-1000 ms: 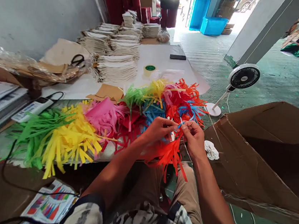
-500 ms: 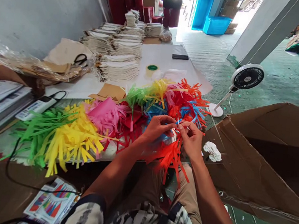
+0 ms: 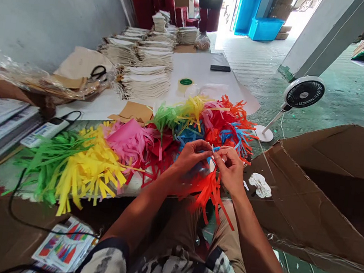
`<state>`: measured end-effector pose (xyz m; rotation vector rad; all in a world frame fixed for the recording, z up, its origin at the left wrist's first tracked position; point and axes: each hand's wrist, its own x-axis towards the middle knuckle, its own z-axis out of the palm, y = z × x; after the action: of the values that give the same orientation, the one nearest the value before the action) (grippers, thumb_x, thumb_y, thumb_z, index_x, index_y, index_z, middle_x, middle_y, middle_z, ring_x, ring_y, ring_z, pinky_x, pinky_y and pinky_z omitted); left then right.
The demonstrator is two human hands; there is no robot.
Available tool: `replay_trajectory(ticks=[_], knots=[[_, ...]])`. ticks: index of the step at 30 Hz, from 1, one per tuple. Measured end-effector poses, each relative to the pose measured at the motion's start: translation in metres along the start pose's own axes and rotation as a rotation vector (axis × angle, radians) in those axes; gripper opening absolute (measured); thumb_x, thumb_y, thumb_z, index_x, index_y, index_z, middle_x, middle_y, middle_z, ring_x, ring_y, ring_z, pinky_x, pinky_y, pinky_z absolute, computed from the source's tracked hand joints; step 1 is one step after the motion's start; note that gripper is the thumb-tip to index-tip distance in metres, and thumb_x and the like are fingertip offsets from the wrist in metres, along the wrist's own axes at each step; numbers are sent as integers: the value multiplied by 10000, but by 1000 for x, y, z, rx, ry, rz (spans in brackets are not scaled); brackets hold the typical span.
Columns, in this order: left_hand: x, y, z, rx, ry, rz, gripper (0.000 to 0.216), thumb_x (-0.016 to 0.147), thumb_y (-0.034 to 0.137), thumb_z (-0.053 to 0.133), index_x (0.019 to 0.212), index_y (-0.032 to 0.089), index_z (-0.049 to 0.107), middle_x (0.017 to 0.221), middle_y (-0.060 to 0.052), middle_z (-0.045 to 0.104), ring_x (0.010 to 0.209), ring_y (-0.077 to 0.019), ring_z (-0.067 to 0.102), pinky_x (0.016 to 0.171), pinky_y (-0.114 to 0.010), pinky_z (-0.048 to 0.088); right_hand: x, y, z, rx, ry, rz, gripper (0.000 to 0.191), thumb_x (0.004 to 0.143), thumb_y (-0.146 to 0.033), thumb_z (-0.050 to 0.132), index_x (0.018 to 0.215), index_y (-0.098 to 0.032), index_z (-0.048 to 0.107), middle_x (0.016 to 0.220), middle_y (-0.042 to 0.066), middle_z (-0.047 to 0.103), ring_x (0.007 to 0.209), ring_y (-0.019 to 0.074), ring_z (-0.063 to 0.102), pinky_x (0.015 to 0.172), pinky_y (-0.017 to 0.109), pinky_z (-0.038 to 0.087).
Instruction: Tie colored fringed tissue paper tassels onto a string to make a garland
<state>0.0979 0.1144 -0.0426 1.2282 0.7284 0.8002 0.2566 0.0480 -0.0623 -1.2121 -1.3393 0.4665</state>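
Near the table's front edge my left hand (image 3: 196, 155) and my right hand (image 3: 230, 167) meet, both with fingers pinched together. A thin white string (image 3: 212, 148) shows between the fingertips, and my left hand grips it. From my right hand's fingers hangs a red-orange tissue-paper tassel (image 3: 210, 191), its fringe falling over my lap. Exactly how string and tassel join is hidden by the fingers. Around the hands lie more tassels: blue (image 3: 189, 133), dark red (image 3: 162, 152), pink (image 3: 129, 139), yellow (image 3: 91, 165), green (image 3: 51, 156) and light green (image 3: 165, 116).
Stacked white bundles (image 3: 145, 82), a tape roll (image 3: 185, 85) and a black phone (image 3: 220, 68) sit farther back. Scissors (image 3: 97, 72) lie at left. A white fan (image 3: 304, 94), a large cardboard box (image 3: 293, 197) and crumpled white tissue (image 3: 260, 185) are at right.
Both hands stay close together, with the fingertips shifted slightly left and down. The hanging red-orange tassel sways a little. The camera view has moved slightly.
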Motion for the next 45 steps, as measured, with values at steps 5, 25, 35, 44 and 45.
replay_trajectory(ticks=[5,25,35,44,45], knots=[[2,-2,-9,-109,-115,-146,489,723,498,903,950,164,627,728,-3,719,573,-150,713,548,-231,554,3,4,-1,3,-17,38,157,984,-349,661,884,-227,664,994,25,641,772,158,524,732,327,419],[5,-6,-3,-146,-24,-119,451,726,487,888,916,162,638,822,-20,740,618,-143,721,606,-248,574,-3,-15,-10,-117,-50,26,124,949,-269,663,838,-220,685,1056,54,686,928,187,640,731,318,460],[3,-5,0,-130,-7,-130,463,716,497,885,911,166,626,754,-12,721,607,-150,714,594,-244,560,-4,-12,-10,-117,-34,40,132,947,-263,657,824,-220,680,1040,56,688,921,193,643,792,342,484],[3,-6,-1,-101,-9,-131,471,736,516,871,937,165,628,795,-21,734,620,-140,711,578,-224,536,-3,-13,-10,-133,-27,66,150,941,-274,651,807,-213,681,1014,60,690,889,188,636,756,331,479],[3,-6,-1,-95,-11,-127,477,733,520,874,937,167,624,780,-16,728,622,-143,714,582,-225,538,-3,-13,-10,-133,-26,72,150,942,-278,652,810,-212,685,1018,61,690,889,188,637,760,332,480]])
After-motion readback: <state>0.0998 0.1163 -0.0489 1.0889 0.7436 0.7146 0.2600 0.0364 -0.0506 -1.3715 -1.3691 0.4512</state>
